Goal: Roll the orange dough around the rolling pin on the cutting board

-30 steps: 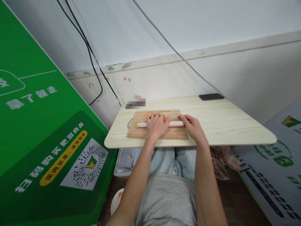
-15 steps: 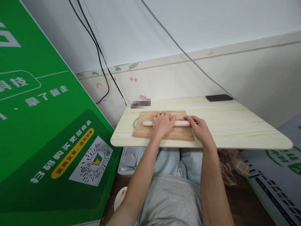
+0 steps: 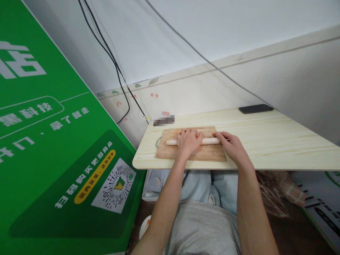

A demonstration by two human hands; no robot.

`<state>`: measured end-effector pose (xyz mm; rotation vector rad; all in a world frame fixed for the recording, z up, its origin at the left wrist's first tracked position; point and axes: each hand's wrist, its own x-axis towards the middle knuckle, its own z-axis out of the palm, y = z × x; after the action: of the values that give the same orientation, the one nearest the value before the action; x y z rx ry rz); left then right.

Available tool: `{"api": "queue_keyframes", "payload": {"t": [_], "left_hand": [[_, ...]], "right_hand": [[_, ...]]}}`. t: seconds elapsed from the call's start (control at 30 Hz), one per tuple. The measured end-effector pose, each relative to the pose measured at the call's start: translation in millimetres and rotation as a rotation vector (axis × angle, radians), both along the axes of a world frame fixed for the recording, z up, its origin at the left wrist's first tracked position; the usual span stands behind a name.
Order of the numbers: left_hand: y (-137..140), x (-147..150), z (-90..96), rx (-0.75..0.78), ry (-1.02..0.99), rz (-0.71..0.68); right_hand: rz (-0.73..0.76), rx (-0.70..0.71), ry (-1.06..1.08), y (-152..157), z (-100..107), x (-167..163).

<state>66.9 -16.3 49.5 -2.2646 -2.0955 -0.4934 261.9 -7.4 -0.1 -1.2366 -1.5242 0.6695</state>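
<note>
A pale wooden rolling pin (image 3: pixel 211 141) lies across a wooden cutting board (image 3: pixel 172 154). My left hand (image 3: pixel 189 141) is over the pin left of its middle, gripping it from above with the fingers bent across. My right hand (image 3: pixel 231 144) is closed on the pin's right end, thumb and forefinger together near the board's right edge. A bit of orange food (image 3: pixel 197 135) shows beside my left hand, mostly hidden by it. Orange smears mark the board's far side.
The board rests on a light wooden table (image 3: pixel 278 141). A dark phone (image 3: pixel 255 108) lies at the back right, and a blurred-out dark item (image 3: pixel 164 120) at the back left. A green sign (image 3: pixel 79 141) stands left. Cables (image 3: pixel 117 67) hang by the wall.
The view has turned slightly left, so everything sits further right in the picture. Both hands keep their places on the rolling pin; it has barely moved on the board.
</note>
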Motion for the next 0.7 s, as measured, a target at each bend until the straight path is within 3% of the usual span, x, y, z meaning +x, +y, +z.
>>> {"api": "queue_keyframes", "payload": {"t": [0.43,0.7], "left_hand": [[-18,1,-3.2,0.058,-0.001,0.013],[-8,1,-0.5,0.018,0.000,0.014]], "right_hand": [[-0.006,0.012,-0.001,0,0,0],[-0.004,0.000,0.012,-1,0,-2]]}}
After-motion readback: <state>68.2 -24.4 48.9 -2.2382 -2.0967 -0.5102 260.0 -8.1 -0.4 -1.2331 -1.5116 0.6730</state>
